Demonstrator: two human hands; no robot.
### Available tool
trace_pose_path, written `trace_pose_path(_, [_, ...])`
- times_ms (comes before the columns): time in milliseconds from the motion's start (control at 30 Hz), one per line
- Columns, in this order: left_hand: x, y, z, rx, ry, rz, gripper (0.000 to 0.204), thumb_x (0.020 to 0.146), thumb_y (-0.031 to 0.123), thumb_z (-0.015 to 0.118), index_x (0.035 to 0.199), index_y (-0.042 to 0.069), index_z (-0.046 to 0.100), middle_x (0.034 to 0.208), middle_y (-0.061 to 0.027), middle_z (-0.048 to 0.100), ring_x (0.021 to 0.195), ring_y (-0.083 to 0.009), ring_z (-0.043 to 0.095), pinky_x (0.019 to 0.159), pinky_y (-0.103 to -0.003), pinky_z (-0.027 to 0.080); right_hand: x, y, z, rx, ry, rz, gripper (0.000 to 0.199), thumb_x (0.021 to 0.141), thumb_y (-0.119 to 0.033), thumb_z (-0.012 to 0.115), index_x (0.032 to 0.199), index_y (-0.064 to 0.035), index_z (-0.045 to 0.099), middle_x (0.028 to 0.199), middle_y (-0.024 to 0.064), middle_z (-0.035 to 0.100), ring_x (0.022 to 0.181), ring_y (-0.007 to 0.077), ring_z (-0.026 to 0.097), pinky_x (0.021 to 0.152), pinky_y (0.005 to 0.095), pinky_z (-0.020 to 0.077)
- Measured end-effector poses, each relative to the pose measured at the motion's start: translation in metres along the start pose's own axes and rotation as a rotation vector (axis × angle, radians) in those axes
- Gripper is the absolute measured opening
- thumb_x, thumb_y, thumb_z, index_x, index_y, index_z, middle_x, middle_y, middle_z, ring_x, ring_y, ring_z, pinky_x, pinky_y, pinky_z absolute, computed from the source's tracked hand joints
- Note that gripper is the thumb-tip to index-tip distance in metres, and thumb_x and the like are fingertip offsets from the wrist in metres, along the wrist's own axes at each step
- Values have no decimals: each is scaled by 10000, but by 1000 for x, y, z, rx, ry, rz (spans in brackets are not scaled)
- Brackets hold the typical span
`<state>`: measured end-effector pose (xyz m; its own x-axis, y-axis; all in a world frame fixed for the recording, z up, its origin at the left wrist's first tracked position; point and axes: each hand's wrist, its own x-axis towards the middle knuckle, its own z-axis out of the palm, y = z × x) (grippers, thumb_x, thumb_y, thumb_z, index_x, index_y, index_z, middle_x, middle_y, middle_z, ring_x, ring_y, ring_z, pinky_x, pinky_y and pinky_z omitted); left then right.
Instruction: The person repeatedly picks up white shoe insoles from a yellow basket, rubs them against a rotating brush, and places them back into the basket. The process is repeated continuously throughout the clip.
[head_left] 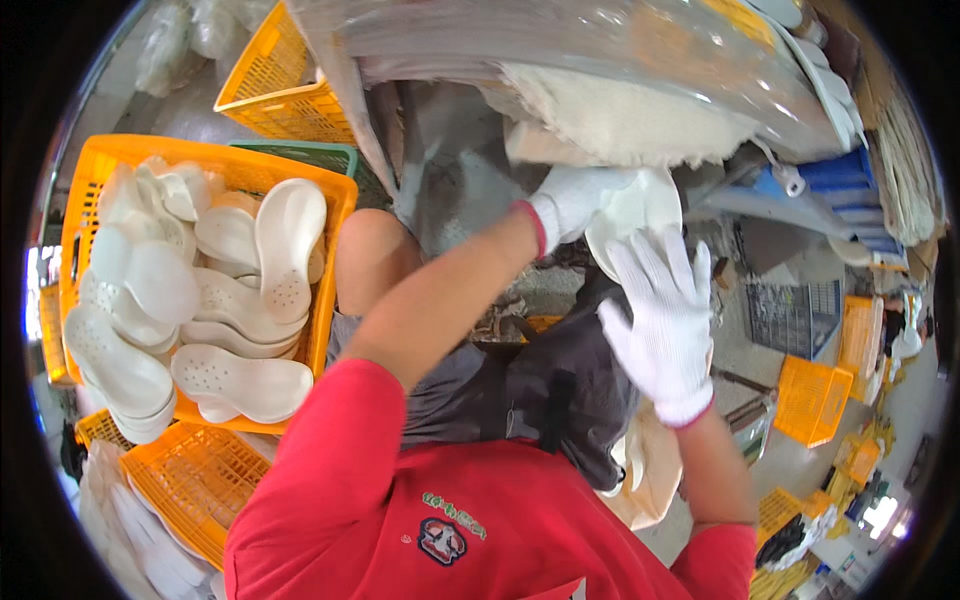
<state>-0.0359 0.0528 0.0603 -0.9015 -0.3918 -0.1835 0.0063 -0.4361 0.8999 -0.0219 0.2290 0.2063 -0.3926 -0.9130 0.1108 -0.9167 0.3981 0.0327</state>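
Both of my hands wear white knitted gloves. My left hand (582, 205) grips a white insole-shaped piece (655, 200) by its left side; part of its fingers is hidden behind the piece. My right hand (655, 325) has its fingers spread, with the tips against the lower part of that same piece. Just above the piece hangs the ragged edge of a fluffy cream-coloured pad (630, 115), under a cover of clear plastic sheet (450, 45).
On my left an orange crate (340, 230) holds several white insoles (290, 240), some dotted with small holes. Another orange crate (255, 95) stands behind it. Near my right leg is a cream container (655, 465) with white pieces inside. Orange baskets (808, 400) stand farther right.
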Motion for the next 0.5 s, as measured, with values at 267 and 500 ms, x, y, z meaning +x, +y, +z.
trace_pose_path(267, [-72,20,-35,-934,-98,-285,802,1072,801,437,1371,85,641,1107,-197,723,949,-391,731,871,-546,621,-5,-60,38,251,239,-119,515,888,-167,756,1394,-83,708,1202,123,790,930,255,780,788,387,639])
trace_pose_path(500, [11,3,-62,-619,171,-65,608,1135,588,407,1246,59,684,1083,-173,736,929,-359,715,827,-478,607,61,-54,52,205,280,67,431,944,-190,756,1371,-143,720,893,64,748,720,272,749,628,430,603])
